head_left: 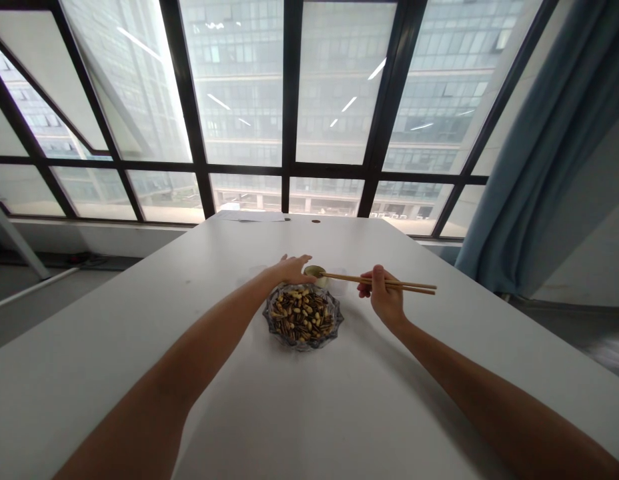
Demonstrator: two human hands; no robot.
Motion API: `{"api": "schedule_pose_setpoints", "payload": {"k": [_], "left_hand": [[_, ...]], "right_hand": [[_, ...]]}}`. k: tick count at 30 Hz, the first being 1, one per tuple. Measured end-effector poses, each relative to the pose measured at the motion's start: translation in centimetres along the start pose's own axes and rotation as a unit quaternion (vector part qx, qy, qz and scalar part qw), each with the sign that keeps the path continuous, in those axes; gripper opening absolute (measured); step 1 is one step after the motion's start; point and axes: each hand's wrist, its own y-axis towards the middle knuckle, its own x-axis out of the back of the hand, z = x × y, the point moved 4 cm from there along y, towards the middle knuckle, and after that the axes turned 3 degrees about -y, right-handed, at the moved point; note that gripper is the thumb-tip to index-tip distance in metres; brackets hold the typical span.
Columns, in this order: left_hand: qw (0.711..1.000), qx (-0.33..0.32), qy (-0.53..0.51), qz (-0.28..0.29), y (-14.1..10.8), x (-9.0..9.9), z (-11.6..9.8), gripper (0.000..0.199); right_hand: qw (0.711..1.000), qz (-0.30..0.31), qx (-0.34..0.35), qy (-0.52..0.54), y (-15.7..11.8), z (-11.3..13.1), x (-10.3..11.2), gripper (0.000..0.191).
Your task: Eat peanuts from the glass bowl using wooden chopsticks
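Observation:
A pair of wooden chopsticks [412, 286] is held in my right hand [387, 298], to the right of the glass bowl. Their tips point left, at the rim of a small pale cup [322, 281]. I cannot make out anything between the tips. My left hand [289, 271] reaches over the far left side of the bowl, fingers stretched out and thumb against or very near the cup's left side. Closer to me stands a clear scalloped glass bowl [334, 331], filled with striped sunflower seeds and paler peanuts [303, 311]. My left hand hides part of the cup.
The white table [284, 413] runs away from me towards tall dark-framed windows. At its far end lie a sheet of paper [249, 217] and two small dark round spots [316, 221]. A blue curtain [519, 173] hangs on the right.

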Motion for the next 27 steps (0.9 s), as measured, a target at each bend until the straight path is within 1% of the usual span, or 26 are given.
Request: {"api": "schedule_pose_setpoints", "payload": {"k": [3,7,10,15,17,20,24,25,27], "left_hand": [[0.998,-0.023,-0.049,-0.017,0.4,-0.4,-0.6,0.082],[0.992,-0.06,-0.085,-0.071,0.4,0.0,-0.9,0.086],[0.989,-0.093,-0.061,-0.094,0.5,0.4,-1.3,0.083],[0.981,-0.173,0.005,-0.09,1.0,0.7,-2.3,0.076],[0.977,-0.194,0.019,-0.087,1.2,0.7,-2.4,0.075],[0.978,-0.192,0.012,-0.078,1.3,0.7,-2.3,0.074],[0.985,-0.154,-0.034,-0.07,1.1,0.6,-1.5,0.073],[0.986,-0.142,-0.046,-0.067,1.1,0.5,-1.2,0.074],[0.988,-0.121,-0.069,-0.063,1.0,0.3,-0.7,0.075]], "right_hand": [[1.0,-0.004,0.006,-0.004,0.2,-0.2,0.2,0.058],[1.0,-0.004,0.012,-0.007,0.3,-0.4,0.3,0.056],[1.0,0.0,0.021,-0.014,0.2,-0.3,0.2,0.055],[0.999,0.007,0.03,-0.023,-0.1,-0.2,-0.1,0.055],[0.999,0.008,0.034,-0.031,-0.2,-0.3,0.0,0.054],[0.997,0.019,0.054,-0.053,-0.3,-0.4,0.0,0.051],[0.982,0.095,0.088,-0.138,-0.4,-0.5,-0.7,0.044],[0.978,0.108,0.091,-0.156,-0.4,-0.5,-0.8,0.043],[0.976,0.11,0.091,-0.167,-0.3,-0.4,-0.9,0.044]]}}
